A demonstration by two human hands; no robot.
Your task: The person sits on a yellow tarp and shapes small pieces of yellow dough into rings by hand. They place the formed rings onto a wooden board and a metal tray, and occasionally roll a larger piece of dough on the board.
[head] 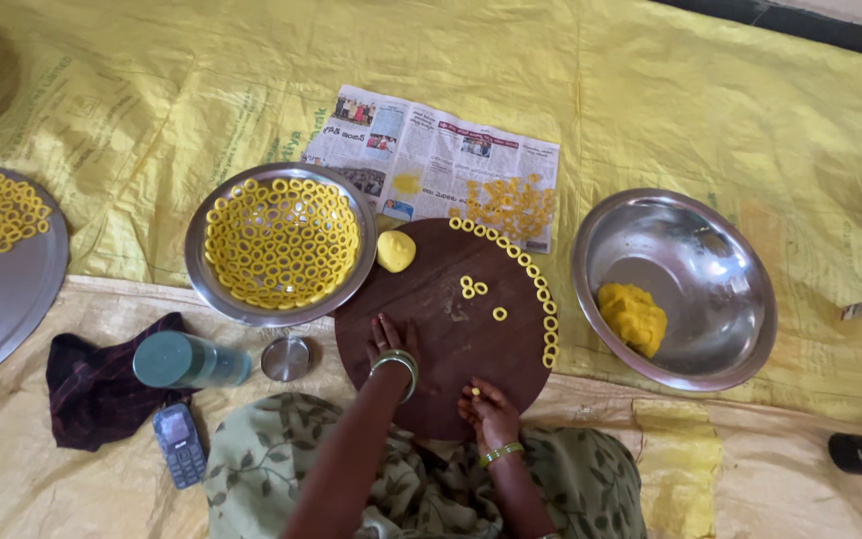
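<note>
You are sitting at the near edge of the round wooden board [441,329], and both your hands are resting on it. Your right hand [486,409] is pinching a small bit of yellow dough [474,392] between curled fingertips, just inside the near rim. Your left hand [391,334] is lying palm down on the board with fingers spread flat, gripping nothing.

Past your hands, three loose dough rings [476,289] are sitting near the board's middle, and a row of rings [536,284] is curving along its right edge. A yellow dough ball [395,250] is lying at the far-left rim.

To the left, a steel bowl [202,269] is holding many rings, with a small steel lid [285,358], a teal bottle [190,360], a phone [180,443] and a dark cloth [92,389] nearer you. To the right, another steel bowl [710,260] is holding a dough lump [632,317]. Farthest, a newspaper [421,150] is carrying more rings [511,207] on the yellow sheet [700,100]. A steel tray [2,299] with rings is lying at the left edge.
</note>
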